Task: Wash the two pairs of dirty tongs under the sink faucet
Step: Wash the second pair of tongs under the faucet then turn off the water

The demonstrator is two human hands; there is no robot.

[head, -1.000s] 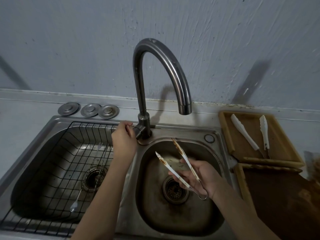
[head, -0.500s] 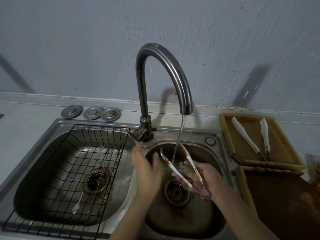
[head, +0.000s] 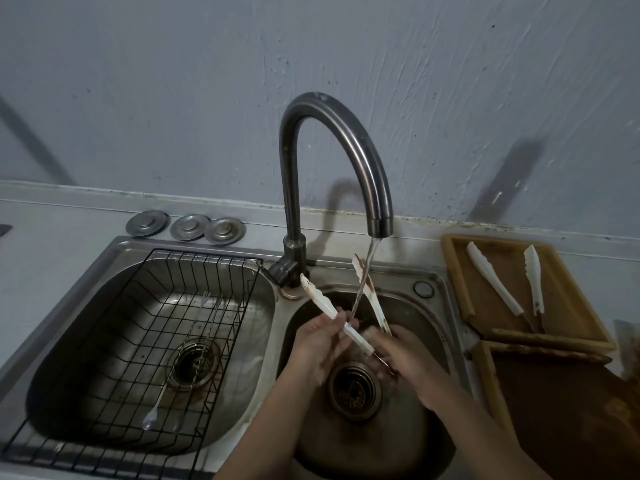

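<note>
Drain covers (head: 187, 226): three metal discs are laid in a row on the surface behind the left basin.
Left basin (head: 69, 327): a black wire rack (head: 194, 306) is set in it, with a long spoon (head: 162, 393) lying on the rack.
Faucet (head: 332, 133): water is being run from the spout into the right basin (head: 429, 327).
Left hand (head: 317, 344): one arm of the dirty tongs (head: 329, 310) is pinched by the fingers.
Right hand (head: 405, 358): the tongs are gripped near the hinge, with the stained tips held up beside the stream.
Second tongs (head: 495, 282): laid in a wooden tray (head: 457, 271) at the right.
</note>
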